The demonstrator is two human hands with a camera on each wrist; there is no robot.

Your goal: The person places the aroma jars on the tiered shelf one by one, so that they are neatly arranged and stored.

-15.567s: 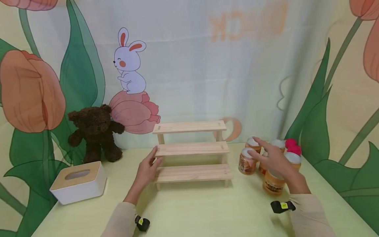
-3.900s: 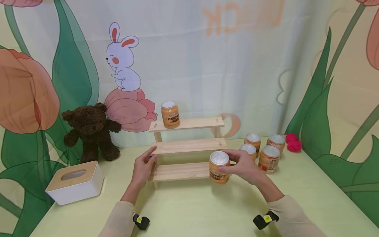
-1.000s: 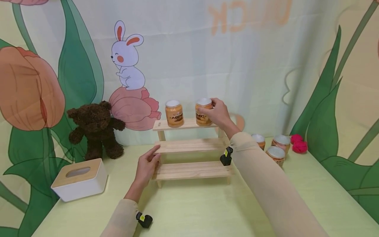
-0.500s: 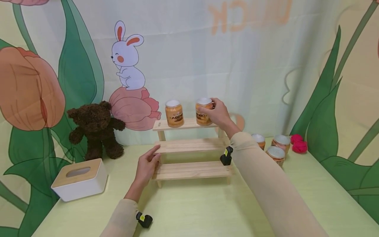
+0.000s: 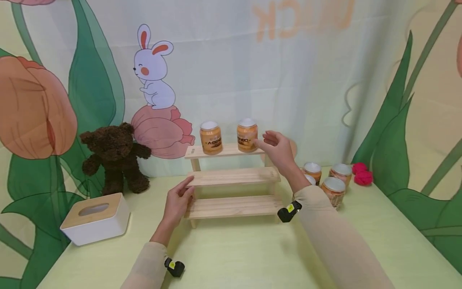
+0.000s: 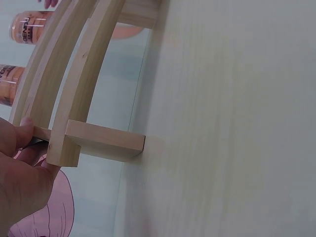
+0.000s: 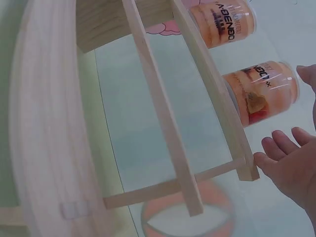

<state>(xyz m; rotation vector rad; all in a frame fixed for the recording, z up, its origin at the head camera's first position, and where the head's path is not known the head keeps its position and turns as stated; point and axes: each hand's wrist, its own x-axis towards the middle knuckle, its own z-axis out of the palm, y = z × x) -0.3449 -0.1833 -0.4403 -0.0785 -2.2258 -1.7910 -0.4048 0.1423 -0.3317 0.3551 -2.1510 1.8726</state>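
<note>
A three-tier wooden rack (image 5: 232, 178) stands mid-table. Two orange jars with white lids sit on its top tier: the left jar (image 5: 211, 137) and the right jar (image 5: 247, 135). My right hand (image 5: 270, 141) hovers just right of the right jar, fingers spread and off it. My left hand (image 5: 185, 190) grips the left end of the rack's middle tier, thumb on top. The left wrist view shows that hand (image 6: 22, 163) on the rack (image 6: 84, 84). The right wrist view shows the right jar (image 7: 259, 94), the left jar (image 7: 224, 22) and my fingertips (image 7: 284, 145) apart from both.
Several more jars (image 5: 333, 189) stand on the table right of the rack, with red pompoms (image 5: 362, 175) behind them. A brown teddy bear (image 5: 113, 158) and a white tissue box (image 5: 95, 218) sit at the left. A printed curtain closes the back.
My right hand let go of the right jar on the top tier and drew back to the right and down. The left hand stayed on the rack.
</note>
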